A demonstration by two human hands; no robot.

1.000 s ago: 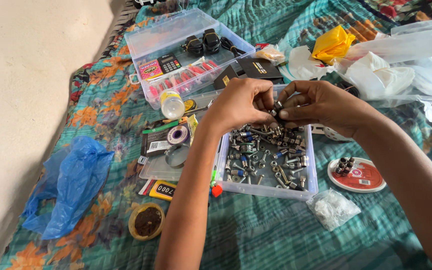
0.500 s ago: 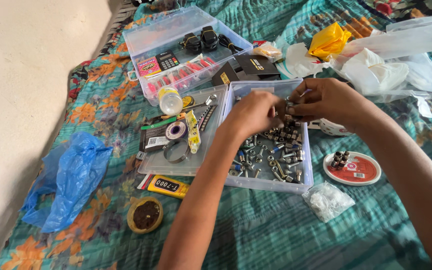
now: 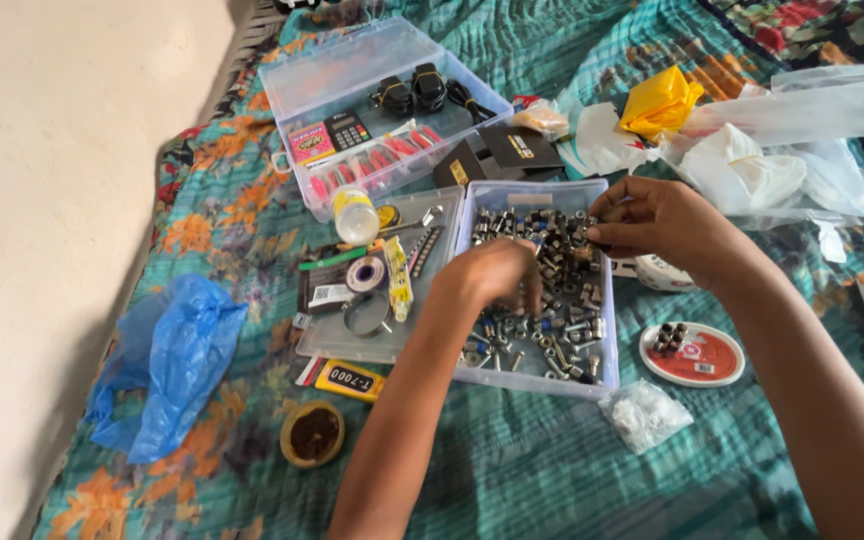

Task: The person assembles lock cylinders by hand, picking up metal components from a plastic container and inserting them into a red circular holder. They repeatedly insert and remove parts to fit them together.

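Observation:
A clear plastic box (image 3: 607, 384) on the teal patterned cloth holds several small metal connectors (image 3: 552, 250). My left hand (image 3: 492, 275) reaches down into the middle of this box, fingers curled among the parts; whether it holds one is hidden. My right hand (image 3: 652, 220) hovers over the box's right rim with fingertips pinched on a small metal connector (image 3: 592, 235).
The box's clear lid (image 3: 327, 345) lies to the left with solder wire, a tube and a small bottle. A larger clear case (image 3: 352, 70) sits behind. A red round lid (image 3: 717, 365) with parts, a blue bag (image 3: 167, 365), white bags (image 3: 752, 170) and a small tin (image 3: 313, 433) surround.
My left hand has dropped from beside the right hand down into the box of connectors. The right hand stays pinched near the right rim. The view shifted slightly.

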